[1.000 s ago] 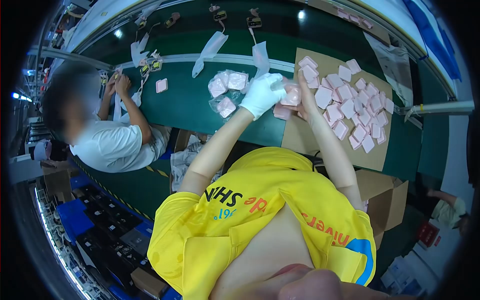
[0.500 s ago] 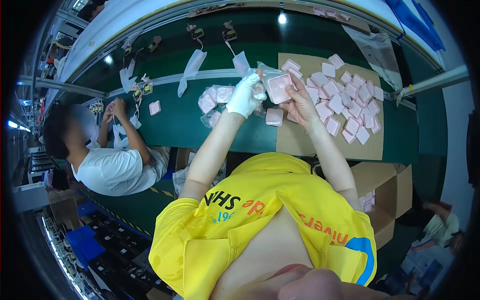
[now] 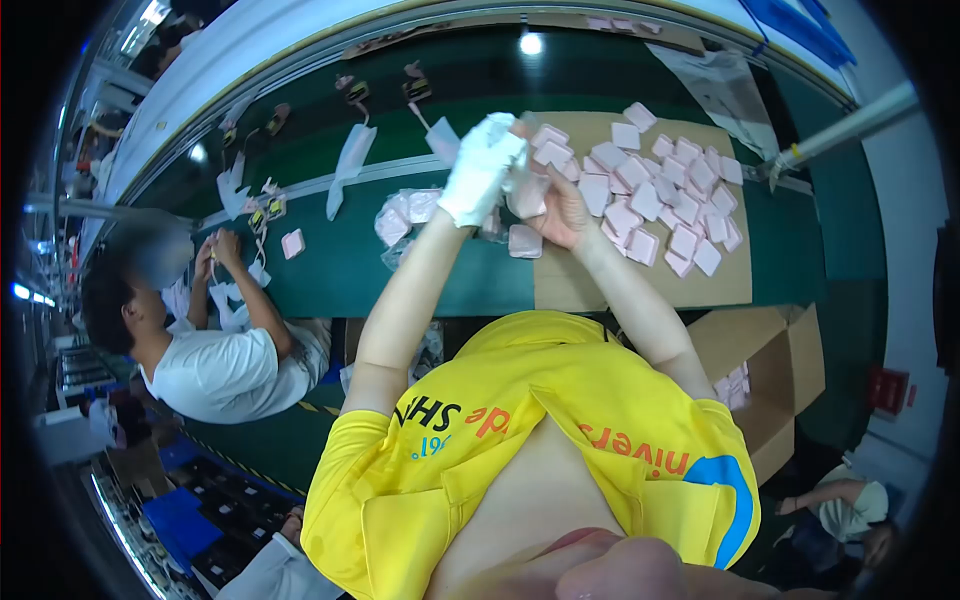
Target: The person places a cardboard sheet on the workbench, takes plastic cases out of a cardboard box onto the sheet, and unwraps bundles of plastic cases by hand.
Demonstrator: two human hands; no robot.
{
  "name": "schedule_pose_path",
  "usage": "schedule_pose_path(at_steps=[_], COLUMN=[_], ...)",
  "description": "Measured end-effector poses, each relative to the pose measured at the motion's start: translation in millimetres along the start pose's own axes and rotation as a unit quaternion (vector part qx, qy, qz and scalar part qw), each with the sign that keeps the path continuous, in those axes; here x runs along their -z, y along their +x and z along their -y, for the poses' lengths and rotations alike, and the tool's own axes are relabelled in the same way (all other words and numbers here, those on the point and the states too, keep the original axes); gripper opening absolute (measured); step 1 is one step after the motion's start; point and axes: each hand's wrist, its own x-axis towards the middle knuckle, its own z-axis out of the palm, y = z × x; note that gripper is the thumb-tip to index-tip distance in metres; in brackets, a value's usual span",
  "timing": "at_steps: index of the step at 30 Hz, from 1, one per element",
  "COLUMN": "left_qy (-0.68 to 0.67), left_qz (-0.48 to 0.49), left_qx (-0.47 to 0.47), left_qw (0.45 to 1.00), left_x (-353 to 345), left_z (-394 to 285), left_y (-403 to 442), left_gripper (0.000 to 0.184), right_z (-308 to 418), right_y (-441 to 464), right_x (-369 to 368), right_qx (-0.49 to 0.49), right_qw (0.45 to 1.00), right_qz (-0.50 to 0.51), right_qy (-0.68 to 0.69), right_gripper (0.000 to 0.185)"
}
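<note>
My left hand (image 3: 484, 168), in a white glove, is closed at the upper part of a clear plastic bag. The bagged pink square case (image 3: 528, 197) hangs between my hands. My bare right hand (image 3: 566, 212) grips the case's right side. Just below them a loose pink case (image 3: 525, 241) lies at the cardboard's left edge. Left of my gloved hand, bagged pink cases (image 3: 408, 212) rest on the green table. Many loose pink cases (image 3: 645, 200) are spread over the brown cardboard sheet (image 3: 700, 290) to the right.
A co-worker in a white shirt (image 3: 225, 372) sits at the left, hands near small yellow-black parts (image 3: 265, 215). Another pink case (image 3: 292, 243) lies near them. White sleeves (image 3: 350, 165) lie across the metal rail. An open cardboard box (image 3: 775, 370) stands below the table's right side.
The view has shifted, so the table's things appear farther left. My left hand has moved up over the bag's top, and the bagged case now hangs lower between my hands.
</note>
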Motion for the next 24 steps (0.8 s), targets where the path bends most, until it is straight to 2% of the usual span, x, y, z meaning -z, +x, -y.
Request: schedule_pose_path(at_steps=[1,3,4,7,9,10,11,12,13,15,17,18,20,21,22,23,24], left_qy=[-0.002,0.013,0.013,-0.036,-0.021,-0.006,0.009,0.011,0.076,0.207,0.232,0.253,0.293,0.238,0.178,0.329,0.469], left_qz=[0.009,-0.042,-0.035,-0.1,-0.097,-0.096,-0.094,-0.096,-0.081,-0.055,-0.061,-0.059,-0.01,0.016,0.042,0.099,0.155], left_qx=[0.001,-0.026,-0.026,-0.047,-0.029,-0.009,0.011,0.014,-0.007,-0.045,-0.046,-0.053,-0.023,0.02,0.062,0.038,0.012], left_qw=[1.0,0.999,0.999,0.993,0.995,0.995,0.995,0.995,0.994,0.976,0.97,0.964,0.956,0.971,0.981,0.938,0.869], left_x=[0,7,10,27,44,54,62,72,83,103,102,97,82,68,52,47,43], left_z=[-2,-6,-6,1,6,10,16,27,45,72,80,84,78,77,79,111,143], left_y=[1,5,7,8,5,2,-2,-3,-3,-6,-11,-16,-24,-30,-35,-34,-33], left_gripper=[0.026,0.026,0.026,0.024,0.024,0.024,0.023,0.023,0.02,0.014,0.011,0.008,0.02,0.027,0.034,0.039,0.045], right_z=[-1,1,5,20,54,75,99,119,141,167,182,181,176,168,160,146,129], right_y=[-1,-3,-7,-28,-33,-40,-53,-58,-61,-77,-88,-87,-82,-81,-79,-74,-67], right_x=[8,21,23,34,64,68,53,65,94,121,147,153,161,159,158,143,124], right_qx=[-0.026,-0.081,-0.075,-0.038,0.087,0.187,0.2,0.244,0.292,0.311,0.255,0.249,0.195,0.167,0.162,0.204,0.246], right_qw=[0.999,0.99,0.991,0.994,0.988,0.95,0.869,0.759,0.607,0.316,0.42,0.427,0.368,0.336,0.34,0.254,0.165], right_qz=[0.025,0.081,0.079,0.038,-0.056,-0.142,-0.29,-0.383,-0.436,-0.482,-0.481,-0.473,-0.517,-0.539,-0.535,-0.541,-0.541], right_qy=[0.027,0.078,0.079,-0.093,-0.113,-0.207,-0.347,-0.466,-0.596,-0.755,-0.726,-0.729,-0.748,-0.754,-0.756,-0.775,-0.787], right_gripper=[0.049,0.047,0.047,0.046,0.045,0.046,0.051,0.059,0.066,0.068,0.067,0.067,0.068,0.069,0.069,0.069,0.07])
